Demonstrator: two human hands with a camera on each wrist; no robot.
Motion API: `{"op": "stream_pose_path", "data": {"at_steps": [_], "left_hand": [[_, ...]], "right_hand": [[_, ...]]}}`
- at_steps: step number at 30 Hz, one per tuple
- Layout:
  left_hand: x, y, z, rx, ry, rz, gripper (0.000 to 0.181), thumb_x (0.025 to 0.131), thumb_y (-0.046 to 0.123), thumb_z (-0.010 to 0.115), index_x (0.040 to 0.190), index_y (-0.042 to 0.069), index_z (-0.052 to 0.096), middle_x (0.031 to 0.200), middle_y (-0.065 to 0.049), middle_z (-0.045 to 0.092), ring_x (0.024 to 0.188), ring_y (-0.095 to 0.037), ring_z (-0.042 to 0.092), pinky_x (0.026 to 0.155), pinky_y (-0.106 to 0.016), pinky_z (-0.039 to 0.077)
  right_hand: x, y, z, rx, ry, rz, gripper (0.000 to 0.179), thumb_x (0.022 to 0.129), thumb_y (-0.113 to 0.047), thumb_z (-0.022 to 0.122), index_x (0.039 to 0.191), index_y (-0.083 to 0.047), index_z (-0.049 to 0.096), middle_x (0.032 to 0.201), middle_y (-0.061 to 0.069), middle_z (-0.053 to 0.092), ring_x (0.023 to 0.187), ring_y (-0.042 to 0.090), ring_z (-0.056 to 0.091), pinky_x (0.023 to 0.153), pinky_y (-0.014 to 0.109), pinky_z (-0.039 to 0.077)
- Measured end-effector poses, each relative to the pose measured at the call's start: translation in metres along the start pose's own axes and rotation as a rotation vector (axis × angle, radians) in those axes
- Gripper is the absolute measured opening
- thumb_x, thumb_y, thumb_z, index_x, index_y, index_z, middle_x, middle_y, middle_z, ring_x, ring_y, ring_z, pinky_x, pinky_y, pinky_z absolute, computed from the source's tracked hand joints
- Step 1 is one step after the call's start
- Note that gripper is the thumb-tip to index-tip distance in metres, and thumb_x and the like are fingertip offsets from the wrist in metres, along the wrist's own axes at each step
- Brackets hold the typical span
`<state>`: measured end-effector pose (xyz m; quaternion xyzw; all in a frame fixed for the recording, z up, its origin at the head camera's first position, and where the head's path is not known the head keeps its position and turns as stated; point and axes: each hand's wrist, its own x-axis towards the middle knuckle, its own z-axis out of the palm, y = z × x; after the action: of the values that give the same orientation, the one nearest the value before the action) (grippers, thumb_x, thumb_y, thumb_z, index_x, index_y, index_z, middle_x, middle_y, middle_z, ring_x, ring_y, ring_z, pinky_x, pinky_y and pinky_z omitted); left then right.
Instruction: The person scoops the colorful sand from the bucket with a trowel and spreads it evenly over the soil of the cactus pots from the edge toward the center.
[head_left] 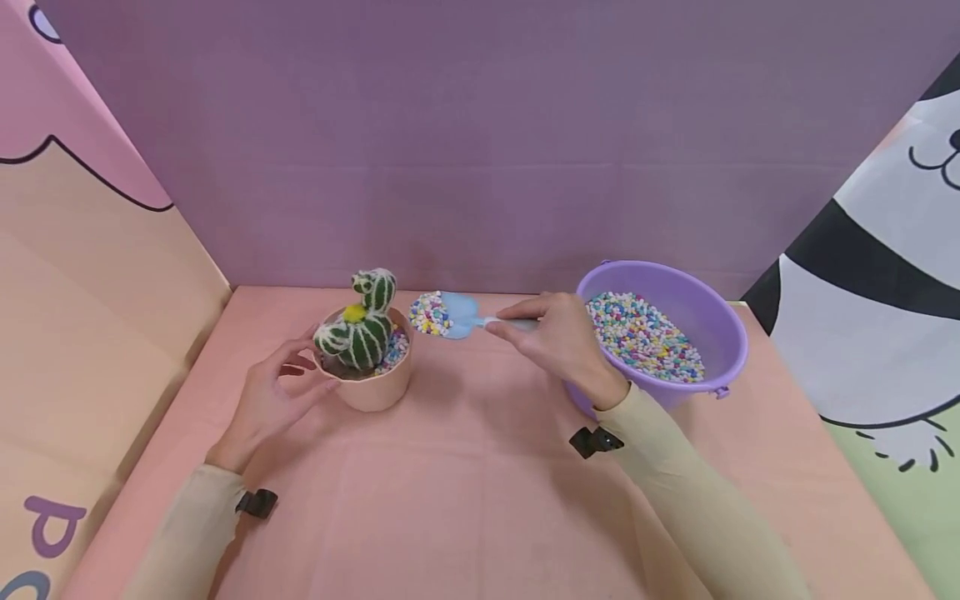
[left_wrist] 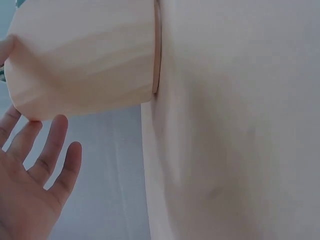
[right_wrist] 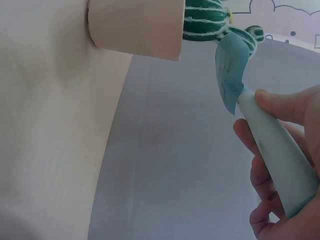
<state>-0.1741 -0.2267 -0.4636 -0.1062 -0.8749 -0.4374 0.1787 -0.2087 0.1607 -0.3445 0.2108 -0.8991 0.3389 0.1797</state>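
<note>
A peach flowerpot [head_left: 372,392] holds a green toy cactus [head_left: 365,342] with white ridges and a yellow flower, with colourful beads [head_left: 392,352] beside it. My left hand [head_left: 272,397] steadies the pot at its left rim, thumb at the front and fingertips behind; the ring and little fingers [left_wrist: 70,170] stand off the pot. My right hand [head_left: 558,340] grips the handle of a light blue trowel [head_left: 459,312]. Its blade, carrying multicoloured beads [head_left: 430,314] at the tip, hovers just right of the pot's rim. In the right wrist view the blade overlaps the cactus.
To the right stands a purple bucket [head_left: 716,333] with many small coloured beads [head_left: 645,333] inside, partly behind the right forearm. Pink cloth covers the table [head_left: 450,500]. A purple backdrop [head_left: 480,150] rises behind, with printed panels at both sides.
</note>
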Motion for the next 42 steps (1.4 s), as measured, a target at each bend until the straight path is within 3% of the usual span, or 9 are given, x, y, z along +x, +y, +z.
{"op": "stream_pose_path", "data": {"at_steps": [5,11,15,20,25,29,33,37,42], "left_hand": [[0.002,0.001,-0.003,-0.008,-0.02,-0.013,0.051,0.077,0.023,0.086,0.122,0.016,0.063,0.095,-0.004,0.069,0.087,-0.026,0.065,0.083,-0.038,0.054],[0.004,0.001,-0.005,-0.033,-0.031,0.005,0.052,0.077,0.018,0.085,0.124,0.017,0.063,0.081,-0.002,0.068,0.077,-0.009,0.064,0.079,-0.033,0.052],[0.004,0.0,-0.005,-0.068,-0.04,0.006,0.054,0.076,0.015,0.086,0.125,0.018,0.063,0.076,0.0,0.066,0.071,-0.006,0.062,0.073,-0.029,0.05],[0.005,0.003,-0.004,-0.081,-0.051,-0.014,0.055,0.077,0.013,0.085,0.127,0.018,0.062,0.081,-0.005,0.065,0.068,-0.006,0.059,0.068,-0.028,0.049],[0.005,0.016,-0.007,-0.08,-0.066,-0.028,0.056,0.078,0.007,0.083,0.128,0.01,0.061,0.087,-0.016,0.066,0.069,-0.007,0.059,0.067,-0.02,0.047],[0.004,0.019,-0.009,-0.081,-0.077,-0.037,0.055,0.078,0.008,0.083,0.129,0.01,0.06,0.086,-0.017,0.066,0.07,-0.008,0.059,0.066,-0.021,0.048],[0.005,0.009,-0.008,-0.085,-0.071,-0.049,0.055,0.078,0.012,0.084,0.129,0.016,0.061,0.084,-0.01,0.065,0.069,-0.008,0.059,0.065,-0.023,0.047],[0.005,0.002,-0.007,-0.103,-0.067,-0.056,0.054,0.078,0.017,0.085,0.127,0.021,0.062,0.079,-0.003,0.063,0.069,-0.008,0.059,0.062,-0.024,0.047],[0.005,0.002,-0.007,-0.118,-0.046,-0.047,0.051,0.076,0.017,0.087,0.122,0.017,0.064,0.073,-0.004,0.061,0.065,-0.009,0.058,0.057,-0.025,0.046]], "right_hand": [[0.003,-0.003,0.005,-0.005,-0.009,0.013,0.018,0.077,-0.038,0.084,0.089,-0.025,0.082,0.084,-0.006,0.078,0.081,0.011,0.071,0.069,0.028,0.053],[0.006,-0.007,0.009,-0.085,-0.036,0.049,0.023,0.078,-0.049,0.08,0.093,-0.032,0.081,0.091,-0.009,0.078,0.09,0.011,0.071,0.076,0.03,0.055],[0.007,-0.008,0.015,-0.057,-0.058,0.05,0.022,0.079,-0.046,0.08,0.094,-0.03,0.082,0.089,-0.009,0.078,0.088,0.012,0.072,0.073,0.03,0.055],[0.01,-0.006,0.02,-0.04,-0.048,-0.028,0.022,0.078,-0.039,0.082,0.092,-0.022,0.082,0.084,-0.008,0.078,0.074,0.012,0.071,0.062,0.027,0.053],[0.011,-0.005,0.024,-0.069,-0.038,-0.08,0.021,0.078,-0.037,0.083,0.091,-0.022,0.082,0.083,-0.008,0.078,0.059,0.008,0.063,0.051,0.024,0.045],[0.012,-0.007,0.026,-0.128,-0.028,-0.113,0.02,0.077,-0.037,0.083,0.089,-0.022,0.082,0.082,-0.008,0.078,0.059,0.012,0.06,0.058,0.027,0.043],[0.011,-0.011,0.028,-0.186,-0.023,-0.162,0.019,0.076,-0.037,0.083,0.088,-0.022,0.083,0.082,-0.009,0.078,0.066,0.018,0.062,0.067,0.035,0.038],[0.011,-0.016,0.029,-0.229,-0.007,-0.219,0.018,0.076,-0.034,0.083,0.089,-0.021,0.083,0.085,-0.008,0.078,0.067,0.019,0.061,0.066,0.038,0.035],[0.011,-0.022,0.028,-0.284,0.018,-0.255,0.018,0.076,-0.035,0.083,0.089,-0.022,0.083,0.087,-0.008,0.078,0.067,0.019,0.059,0.066,0.038,0.035]]}}
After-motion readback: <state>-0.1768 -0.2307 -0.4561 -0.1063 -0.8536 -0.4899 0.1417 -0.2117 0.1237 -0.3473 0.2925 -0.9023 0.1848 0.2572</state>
